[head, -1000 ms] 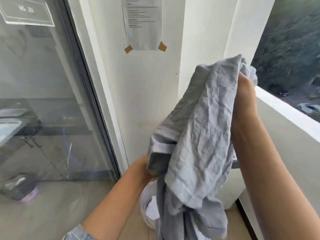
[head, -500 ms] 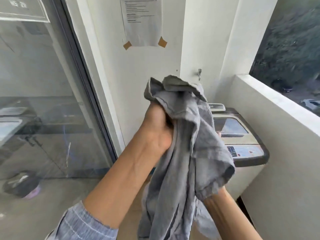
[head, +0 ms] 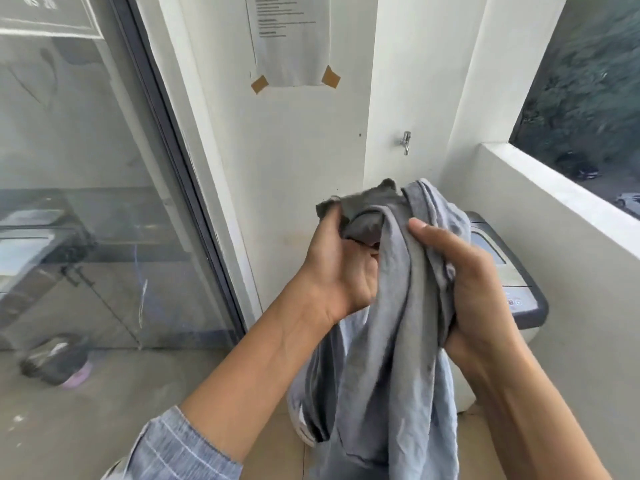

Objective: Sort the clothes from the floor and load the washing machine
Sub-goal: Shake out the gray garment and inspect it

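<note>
Both hands grip one grey garment held up at chest height: the left hand clutches its bunched top, the right hand curls round the hanging folds. Behind them stands the washing machine, then a wall tap and a taped paper notice.

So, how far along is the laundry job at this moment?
Picking up looks done for one piece: the left hand and the right hand both grip a grey garment in the air. The washing machine behind it has its lid down, so opening and loading remain.
</note>
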A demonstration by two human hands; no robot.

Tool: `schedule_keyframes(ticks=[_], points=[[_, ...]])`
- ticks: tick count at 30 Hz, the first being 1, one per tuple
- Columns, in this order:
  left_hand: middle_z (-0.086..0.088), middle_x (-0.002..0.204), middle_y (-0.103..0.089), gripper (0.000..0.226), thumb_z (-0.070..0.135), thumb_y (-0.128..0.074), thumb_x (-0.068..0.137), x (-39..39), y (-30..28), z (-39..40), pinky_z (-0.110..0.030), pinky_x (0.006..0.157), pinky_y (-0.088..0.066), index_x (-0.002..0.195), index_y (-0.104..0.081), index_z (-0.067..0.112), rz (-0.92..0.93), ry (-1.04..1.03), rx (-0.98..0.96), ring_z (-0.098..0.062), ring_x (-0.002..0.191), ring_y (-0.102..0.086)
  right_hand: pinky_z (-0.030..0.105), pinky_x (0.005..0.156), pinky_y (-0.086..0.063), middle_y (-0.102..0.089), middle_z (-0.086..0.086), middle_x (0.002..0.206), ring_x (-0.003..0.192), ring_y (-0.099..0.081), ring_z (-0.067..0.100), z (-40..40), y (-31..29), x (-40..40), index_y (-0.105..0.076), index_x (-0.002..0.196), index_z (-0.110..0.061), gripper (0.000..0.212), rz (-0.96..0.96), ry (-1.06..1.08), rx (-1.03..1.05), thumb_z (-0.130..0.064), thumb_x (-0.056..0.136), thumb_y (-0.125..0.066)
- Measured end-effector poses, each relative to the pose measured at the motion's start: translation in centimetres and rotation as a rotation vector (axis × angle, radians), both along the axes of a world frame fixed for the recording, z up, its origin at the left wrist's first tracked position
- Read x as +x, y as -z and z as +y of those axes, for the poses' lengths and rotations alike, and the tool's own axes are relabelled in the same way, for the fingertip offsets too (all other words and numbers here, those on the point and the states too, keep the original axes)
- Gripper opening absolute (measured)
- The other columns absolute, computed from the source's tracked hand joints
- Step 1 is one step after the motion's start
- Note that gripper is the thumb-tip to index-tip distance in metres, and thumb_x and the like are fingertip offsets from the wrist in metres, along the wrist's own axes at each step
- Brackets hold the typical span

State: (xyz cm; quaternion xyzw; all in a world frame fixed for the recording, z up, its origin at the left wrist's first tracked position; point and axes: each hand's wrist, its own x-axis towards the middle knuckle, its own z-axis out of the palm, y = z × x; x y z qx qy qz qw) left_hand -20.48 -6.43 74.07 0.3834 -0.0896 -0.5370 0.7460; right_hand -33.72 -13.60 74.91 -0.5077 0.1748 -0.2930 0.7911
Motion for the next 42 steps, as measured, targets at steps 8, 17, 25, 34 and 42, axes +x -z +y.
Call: schedule_keyframes(ticks=[8,17,25,34,42], points=[[-0.022,0.144,-0.060,0.077,0.066,-0.042,0.099,-2.3,-0.2,3.1,-0.053,0.121,-0.039,0.144,-0.058,0.005,-0.313,0.049,-0.155,-0.036,0.137,-0.056,0.041,0.081,-0.059,-0.073,0.011,0.083,0.084,-0.075,0.034,-3.1,-2.9,2.0,-0.068,0.086,-0.002,0.008,-0.005,-0.032,-0.271,-0.009,0.084,-0.070],[-0.018,0.118,-0.076,0.043,0.042,-0.066,0.097,-1.4,-0.8,2.9,-0.046,0.100,-0.057,0.119,-0.077,0.008,-0.419,0.057,0.017,-0.032,0.108,-0.074,0.051,0.059,-0.049,-0.063,0.030,0.077,0.070,-0.054,0.018,-4.0,-0.1,3.0,-0.060,0.082,0.011,0.042,0.104,0.069,-0.796,-0.027,0.091,-0.076],[0.002,0.051,-0.065,0.031,0.029,-0.064,0.100,-0.9,-2.6,1.9,-0.014,0.044,-0.048,0.076,-0.073,0.013,-0.690,0.079,0.107,-0.007,0.041,-0.062,0.036,0.051,-0.045,-0.059,0.002,0.043,0.044,-0.056,0.021,-4.7,-0.1,2.0,-0.058,0.048,-0.010,0.052,0.248,0.355,-1.208,-0.042,0.084,-0.078],[-0.023,0.110,-0.057,0.047,0.048,-0.067,0.095,-1.9,-6.7,-0.3,-0.045,0.088,-0.058,0.111,-0.063,0.004,-0.525,0.083,-0.009,-0.037,0.095,-0.060,0.049,0.123,-0.035,-0.058,-0.003,0.151,0.144,-0.049,0.013,-6.6,6.1,3.2,-0.052,0.149,-0.021,0.103,0.087,-0.051,-0.527,-0.095,0.080,-0.035],[-0.022,0.102,-0.060,0.061,0.056,-0.063,0.093,-0.6,-8.8,-2.5,-0.039,0.082,-0.053,0.114,-0.058,-0.001,-0.462,0.151,-0.043,-0.033,0.087,-0.062,0.030,0.098,-0.057,-0.077,0.000,0.119,0.115,-0.071,0.010,-3.3,8.5,2.9,-0.067,0.125,-0.009,0.063,0.152,-0.213,-0.596,-0.015,0.069,-0.098]])
